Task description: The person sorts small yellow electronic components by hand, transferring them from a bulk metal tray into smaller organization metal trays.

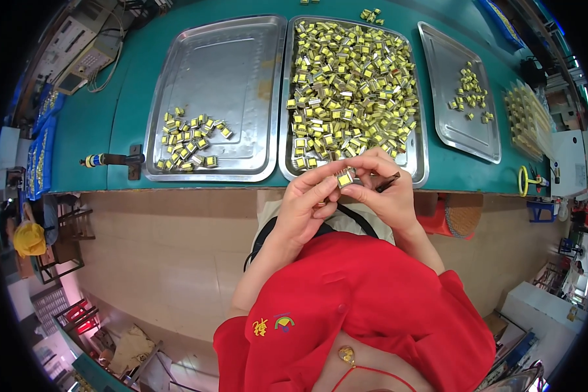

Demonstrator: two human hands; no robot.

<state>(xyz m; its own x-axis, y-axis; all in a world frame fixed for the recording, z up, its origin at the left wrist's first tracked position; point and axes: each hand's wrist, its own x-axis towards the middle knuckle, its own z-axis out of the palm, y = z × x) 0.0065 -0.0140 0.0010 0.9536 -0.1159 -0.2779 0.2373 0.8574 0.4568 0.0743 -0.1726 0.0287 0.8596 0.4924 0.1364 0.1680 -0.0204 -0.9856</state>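
Observation:
Between my hands, just over the table's front edge, is a small transformer [345, 178] with a yellow-wrapped middle and silvery metal parts. My left hand [310, 196] pinches it from the left with thumb and fingers. Closed as well, my right hand [387, 191] grips the transformer's right side. A dark, thin object [389, 182] sticks out between the fingers of my right hand; its kind is not clear. Directly beyond my hands lies a metal tray [422, 171] heaped with similar yellow transformers [353, 85].
To the left, another metal tray [209, 72] holds a small group of transformers [188, 140]. A narrower tray [460, 134] on the right bears several more. A clamped fixture [134, 161] sits at the left table edge. Yellow-handled scissors [524, 181] lie at the right.

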